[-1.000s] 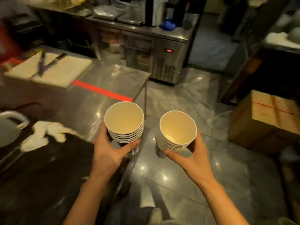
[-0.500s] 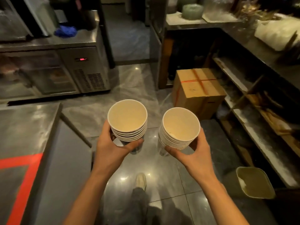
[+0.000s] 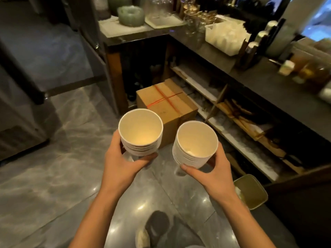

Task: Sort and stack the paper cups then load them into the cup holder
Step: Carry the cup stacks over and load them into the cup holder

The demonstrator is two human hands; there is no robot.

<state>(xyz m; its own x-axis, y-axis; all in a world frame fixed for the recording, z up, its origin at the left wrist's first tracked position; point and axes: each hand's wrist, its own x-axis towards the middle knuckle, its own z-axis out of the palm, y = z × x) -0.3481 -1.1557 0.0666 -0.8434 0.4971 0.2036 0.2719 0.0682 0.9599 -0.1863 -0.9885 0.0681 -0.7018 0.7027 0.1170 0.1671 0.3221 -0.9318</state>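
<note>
The view has swung right; the box (image 3: 166, 104) now lies just beyond both stacks. Left hand (image 3: 121, 165) grips one cup stack (image 3: 141, 135), right hand (image 3: 213, 174) the other stack (image 3: 195, 145), upright for carrying.

left hand (image 3: 121, 167) gripping; right hand (image 3: 213, 176) gripping, forearms extended

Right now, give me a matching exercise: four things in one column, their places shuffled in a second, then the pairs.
Things:
1. left cup stack
2. right cup stack
3. cardboard box
4. green bin

Places:
A. on the floor beside the lower shelves, near the right forearm
B. in the left hand
C. on the floor beyond the cups
D. in the right hand

Pairs: 1-B, 2-D, 3-C, 4-A
</note>
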